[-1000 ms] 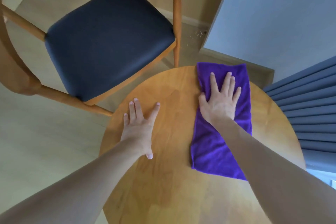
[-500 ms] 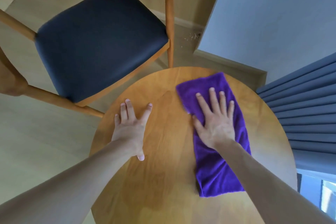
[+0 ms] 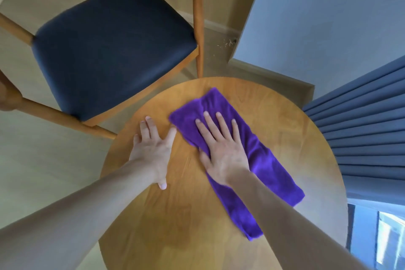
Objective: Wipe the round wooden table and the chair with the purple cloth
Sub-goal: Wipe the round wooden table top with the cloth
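Purple cloth [image 3: 260, 160] swept leftward across desk [image 3: 285, 120] under flat right hand [image 3: 221, 149]; left hand [image 3: 153, 147] flat, bracing; chair [image 3: 109, 46] unwiped.

Round table [image 3: 274, 138]: warm wood, visible grain, smooth with a soft sheen. Cloth [image 3: 263, 160]: purple, plush, matt pile. Chair [image 3: 197, 17]: wooden frame, smooth satin finish; seat [image 3: 114, 50] covered in dark, matt upholstery. Curtain [image 3: 361, 127]: blue pleated fabric, matt. Floor [image 3: 43, 149]: pale, smooth, low sheen
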Tool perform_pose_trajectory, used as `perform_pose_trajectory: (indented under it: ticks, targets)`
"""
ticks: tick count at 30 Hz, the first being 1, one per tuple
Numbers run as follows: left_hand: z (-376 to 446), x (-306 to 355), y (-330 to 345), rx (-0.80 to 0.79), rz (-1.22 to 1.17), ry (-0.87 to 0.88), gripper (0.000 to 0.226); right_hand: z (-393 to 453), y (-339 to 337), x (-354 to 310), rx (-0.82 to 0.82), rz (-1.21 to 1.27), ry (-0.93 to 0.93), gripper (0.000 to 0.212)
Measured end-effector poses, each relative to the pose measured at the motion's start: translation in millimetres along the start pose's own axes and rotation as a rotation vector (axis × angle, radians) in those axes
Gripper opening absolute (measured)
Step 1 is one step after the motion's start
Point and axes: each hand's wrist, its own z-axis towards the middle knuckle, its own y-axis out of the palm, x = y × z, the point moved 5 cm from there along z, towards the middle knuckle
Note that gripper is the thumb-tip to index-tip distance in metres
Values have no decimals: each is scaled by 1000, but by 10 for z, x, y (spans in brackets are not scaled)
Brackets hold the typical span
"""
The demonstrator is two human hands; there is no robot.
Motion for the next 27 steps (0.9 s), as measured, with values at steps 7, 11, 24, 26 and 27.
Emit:
perform_pose_trajectory:
  ticks: [7,11,24,26,27]
  targets:
    - [79,822,-356,69,19,185,158,-316,-122,1005,13,65,482,80]
    - [242,1040,-408,1,69,158,170,193,-248,1121,34,62,563,82]
    - [307,1085,-343,-85,101,85,175,-605,-64,1132,1,-32,247,76]
    - [319,1098,-357,-69,100,81,176,-466,-127,1333,-16,-32,354,77]
    - [316,1104,-359,-63,100,81,176,-317,-181,1388,-18,-22,409,78]
